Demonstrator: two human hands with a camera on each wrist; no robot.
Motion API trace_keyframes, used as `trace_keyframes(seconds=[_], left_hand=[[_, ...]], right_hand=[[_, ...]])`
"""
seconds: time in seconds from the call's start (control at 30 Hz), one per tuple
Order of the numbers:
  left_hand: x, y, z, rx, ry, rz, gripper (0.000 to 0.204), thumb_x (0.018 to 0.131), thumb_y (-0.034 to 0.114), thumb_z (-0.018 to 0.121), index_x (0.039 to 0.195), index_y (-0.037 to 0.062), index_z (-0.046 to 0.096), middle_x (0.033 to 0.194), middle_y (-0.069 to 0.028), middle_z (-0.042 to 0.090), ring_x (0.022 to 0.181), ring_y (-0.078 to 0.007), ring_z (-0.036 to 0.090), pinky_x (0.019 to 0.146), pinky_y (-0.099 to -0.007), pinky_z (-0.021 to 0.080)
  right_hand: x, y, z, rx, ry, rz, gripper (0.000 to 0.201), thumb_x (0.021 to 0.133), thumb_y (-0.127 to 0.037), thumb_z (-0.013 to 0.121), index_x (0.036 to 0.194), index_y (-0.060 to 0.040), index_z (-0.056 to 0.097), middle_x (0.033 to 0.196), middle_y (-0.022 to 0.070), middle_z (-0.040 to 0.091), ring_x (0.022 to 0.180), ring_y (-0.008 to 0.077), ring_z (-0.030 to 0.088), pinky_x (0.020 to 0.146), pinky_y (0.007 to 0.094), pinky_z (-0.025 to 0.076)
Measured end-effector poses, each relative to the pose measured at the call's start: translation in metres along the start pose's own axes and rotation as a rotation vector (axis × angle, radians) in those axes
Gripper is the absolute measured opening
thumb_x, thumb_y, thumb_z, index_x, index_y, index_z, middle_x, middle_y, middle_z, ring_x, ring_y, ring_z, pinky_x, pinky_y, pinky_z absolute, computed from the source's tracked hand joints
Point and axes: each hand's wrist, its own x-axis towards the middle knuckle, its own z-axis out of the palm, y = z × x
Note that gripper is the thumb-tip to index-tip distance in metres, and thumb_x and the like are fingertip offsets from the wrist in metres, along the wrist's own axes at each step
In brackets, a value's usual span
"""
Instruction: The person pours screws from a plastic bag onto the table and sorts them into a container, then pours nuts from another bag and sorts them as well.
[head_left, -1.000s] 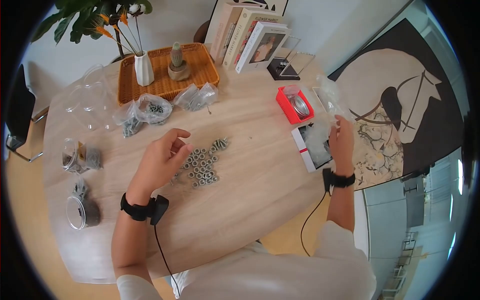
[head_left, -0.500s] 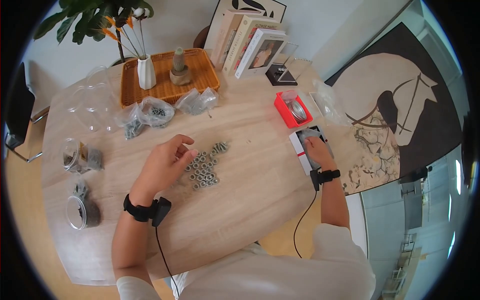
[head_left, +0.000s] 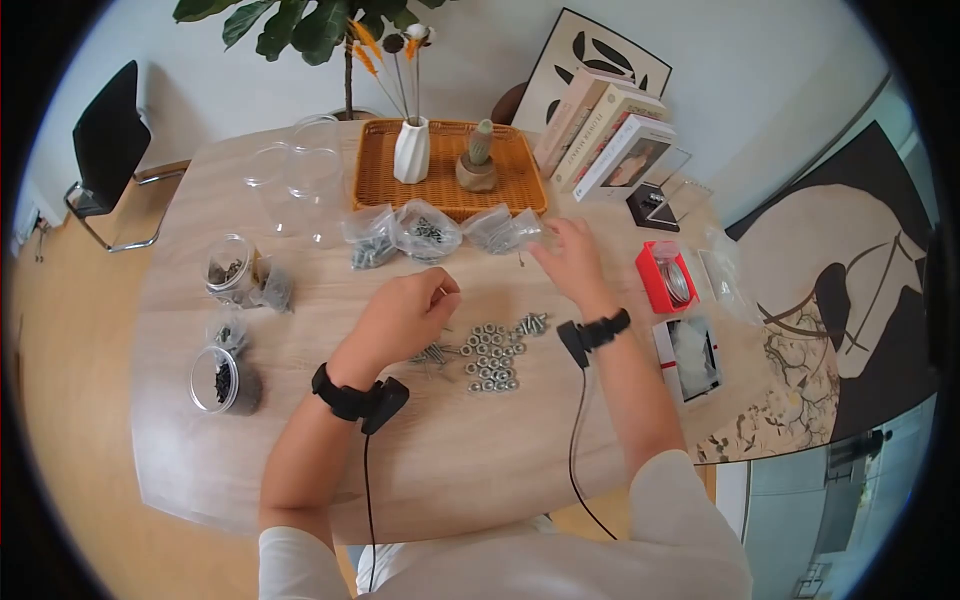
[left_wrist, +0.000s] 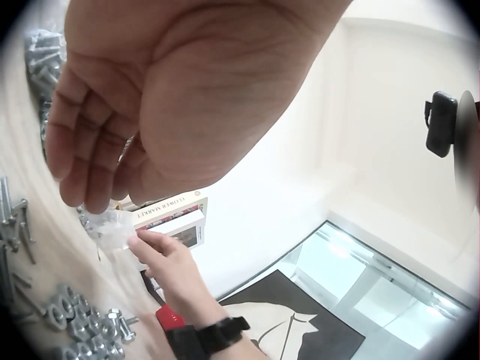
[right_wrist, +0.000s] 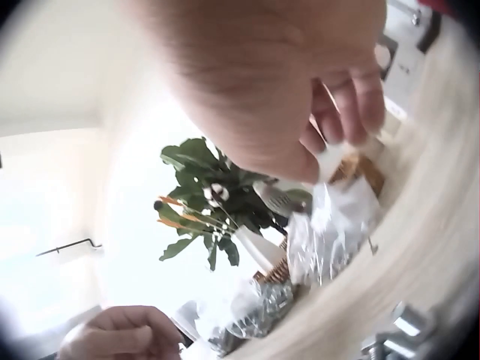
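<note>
My left hand point(head_left: 405, 315) hovers over loose bolts point(head_left: 432, 354) with its fingers loosely bent; no object shows in it. Steel nuts point(head_left: 493, 358) lie in a cluster right of it, with short bolts point(head_left: 533, 323) behind them. My right hand point(head_left: 572, 262) is at the right edge of a clear bag point(head_left: 492, 230) of hardware, its fingers relaxed. In the right wrist view, that bag point(right_wrist: 341, 225) appears beyond the fingertips, with no grip visible; whether they touch is unclear. Two more bags, one of screws point(head_left: 428, 232) and one of hardware point(head_left: 370, 240), stand to its left.
A wicker tray point(head_left: 450, 205) with vase and cactus sits behind the bags. Clear jars point(head_left: 228, 380) stand at the left. On the right are a red basket point(head_left: 655, 285), a white box point(head_left: 668, 358) holding plastic, and books point(head_left: 610, 135).
My right hand has left the white box and moved left to the clear bag, leaving plastic in the box. The head view has turned left; my left hand stays near the bolts.
</note>
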Motion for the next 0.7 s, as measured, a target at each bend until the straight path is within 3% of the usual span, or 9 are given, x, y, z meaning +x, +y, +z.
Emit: trace_keyframes(seconds=[0.13,0.23,0.3,0.43,0.5,0.53,0.6,0.63,0.7], left_hand=[[-0.001,-0.004,0.0,-0.031,0.03,0.019,0.023,0.104,0.019,0.069,0.115,-0.0013,0.073,0.097,-0.0186,0.078,0.09,-0.032,0.076,0.081,-0.0409,0.058],[0.002,-0.003,-0.002,-0.049,0.03,-0.017,0.023,0.104,0.017,0.068,0.115,-0.0013,0.073,0.097,-0.0197,0.078,0.091,-0.0333,0.076,0.082,-0.042,0.059],[0.005,-0.009,0.004,-0.055,0.063,-0.006,0.022,0.104,0.017,0.067,0.115,-0.0013,0.073,0.097,-0.0202,0.078,0.091,-0.034,0.076,0.082,-0.0424,0.059],[0.004,-0.011,0.008,-0.035,0.086,0.023,0.023,0.104,0.017,0.066,0.117,-0.0007,0.074,0.099,-0.0215,0.078,0.093,-0.0362,0.076,0.083,-0.0438,0.059],[0.004,-0.013,0.012,-0.011,0.067,0.016,0.025,0.104,0.017,0.066,0.119,-0.0007,0.074,0.1,-0.0215,0.079,0.094,-0.0367,0.076,0.084,-0.0443,0.059],[0.005,-0.014,0.013,0.015,0.049,0.013,0.026,0.104,0.017,0.066,0.12,-0.0007,0.074,0.101,-0.0215,0.079,0.095,-0.0372,0.076,0.085,-0.0447,0.059],[0.006,-0.018,0.017,0.024,0.043,0.018,0.028,0.104,0.017,0.066,0.123,-0.0012,0.074,0.102,-0.0211,0.079,0.097,-0.0373,0.077,0.087,-0.0446,0.059],[0.004,-0.02,0.019,0.03,0.027,0.019,0.029,0.104,0.017,0.066,0.125,-0.0017,0.073,0.103,-0.0206,0.08,0.099,-0.0373,0.077,0.088,-0.0444,0.06],[0.004,-0.019,0.02,0.01,0.028,0.006,0.033,0.104,0.017,0.067,0.13,-0.0025,0.07,0.109,-0.0209,0.08,0.102,-0.0371,0.077,0.091,-0.044,0.06]], right_hand=[[0.013,-0.002,0.023,-0.104,-0.087,-0.012,0.024,0.088,-0.021,0.084,0.095,-0.0018,0.072,0.098,0.0174,0.07,0.1,0.0417,0.066,0.089,0.0492,0.054],[0.012,-0.023,0.002,0.01,-0.085,0.088,0.023,0.088,-0.021,0.083,0.087,-0.0023,0.07,0.091,0.0165,0.07,0.095,0.0397,0.065,0.085,0.0497,0.053],[0.011,-0.032,-0.01,-0.071,-0.031,-0.073,0.022,0.088,-0.019,0.082,0.084,-0.0027,0.068,0.085,0.016,0.069,0.094,0.0381,0.065,0.083,0.0491,0.053],[0.014,-0.046,-0.02,0.014,-0.016,-0.09,0.022,0.089,-0.016,0.08,0.08,-0.0025,0.064,0.082,0.0171,0.069,0.085,0.038,0.066,0.076,0.0463,0.053],[0.009,-0.047,-0.016,0.065,-0.212,0.061,0.023,0.09,-0.012,0.077,0.079,-0.0019,0.06,0.076,0.0164,0.066,0.072,0.0342,0.067,0.066,0.043,0.052],[0.005,-0.045,-0.016,0.065,-0.208,0.062,0.023,0.09,-0.012,0.077,0.079,-0.0019,0.06,0.076,0.0164,0.066,0.072,0.0342,0.067,0.066,0.043,0.052],[0.003,-0.04,-0.015,0.127,-0.219,0.15,0.024,0.092,-0.012,0.076,0.08,-0.001,0.059,0.071,0.0146,0.063,0.063,0.0258,0.066,0.061,0.04,0.05],[0.002,-0.036,-0.013,0.131,-0.224,0.149,0.024,0.092,-0.012,0.076,0.08,-0.001,0.059,0.071,0.0146,0.063,0.063,0.0258,0.066,0.061,0.04,0.05],[0.001,-0.036,-0.013,0.233,-0.229,0.175,0.021,0.101,-0.015,0.072,0.089,-0.0021,0.06,0.072,0.0088,0.065,0.069,0.0171,0.069,0.062,0.037,0.051]])
